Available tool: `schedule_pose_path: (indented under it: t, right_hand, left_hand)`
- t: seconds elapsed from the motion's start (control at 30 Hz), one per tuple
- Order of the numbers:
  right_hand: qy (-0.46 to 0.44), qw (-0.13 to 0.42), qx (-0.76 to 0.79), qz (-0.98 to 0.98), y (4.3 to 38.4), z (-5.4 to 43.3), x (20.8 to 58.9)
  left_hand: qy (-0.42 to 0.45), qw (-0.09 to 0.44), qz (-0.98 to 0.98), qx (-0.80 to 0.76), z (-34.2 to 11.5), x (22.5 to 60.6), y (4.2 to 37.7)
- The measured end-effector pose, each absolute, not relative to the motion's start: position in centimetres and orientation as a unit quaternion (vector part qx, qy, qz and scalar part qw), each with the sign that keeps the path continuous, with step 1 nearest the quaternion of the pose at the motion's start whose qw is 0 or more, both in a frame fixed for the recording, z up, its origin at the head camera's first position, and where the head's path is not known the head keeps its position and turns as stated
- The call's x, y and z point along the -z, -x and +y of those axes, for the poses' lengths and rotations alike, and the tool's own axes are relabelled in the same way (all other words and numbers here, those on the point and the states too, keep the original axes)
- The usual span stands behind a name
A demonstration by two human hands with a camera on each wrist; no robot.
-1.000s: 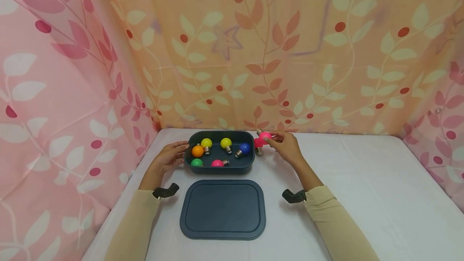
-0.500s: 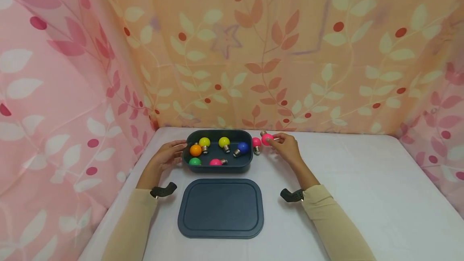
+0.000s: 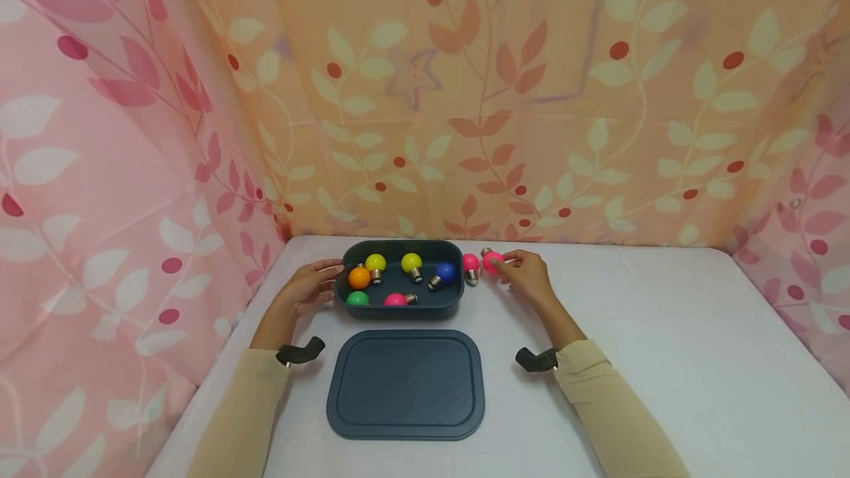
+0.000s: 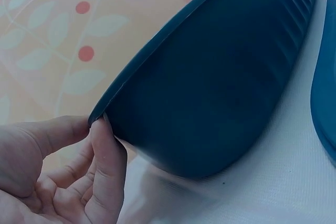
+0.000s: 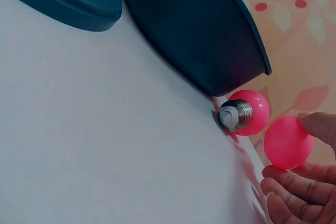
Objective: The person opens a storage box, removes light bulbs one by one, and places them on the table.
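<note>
"Held pink globe bulb [image 3: 493, 263]: shifted right since the earlier frame, clear of the second pink bulb [image 3: 470, 264]. Finger state?"

"Right hand [image 3: 527, 273]: thumb and fingertips pinch the globe, just right of the second pink bulb. Left hand [image 3: 308, 285]: fingertips pinch the rim of the dark blue container [image 3: 401, 312]."

"Lid [image 3: 405, 386]?"

"Flat on the table, nearer the person."

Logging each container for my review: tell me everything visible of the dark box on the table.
The box is dark blue-grey, deep and oblong, with rounded corners, a thin rim and some ridges on its outer wall; it looks like plastic. It stands upright and open on the table, beyond the flat lid. Inside lie two yellow bulbs, an orange bulb, a blue bulb, a green bulb and a pink bulb. The left hand pinches its rim at the left end.
</note>
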State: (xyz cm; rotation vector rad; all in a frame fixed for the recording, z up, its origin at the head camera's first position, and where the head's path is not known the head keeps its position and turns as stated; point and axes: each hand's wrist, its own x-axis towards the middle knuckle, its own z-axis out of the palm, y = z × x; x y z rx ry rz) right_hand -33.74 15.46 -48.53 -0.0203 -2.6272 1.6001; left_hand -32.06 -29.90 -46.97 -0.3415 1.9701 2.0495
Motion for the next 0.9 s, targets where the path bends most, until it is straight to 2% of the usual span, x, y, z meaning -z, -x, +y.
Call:
schedule_pose_path:
  t: [0.9]
  right_hand:
    - [0.008, 0.041, -0.473, -0.880, 33.37, 15.08, 48.65]
  left_hand:
    - [0.116, 0.139, 0.685, -0.706, -29.86, 46.79, 31.85]
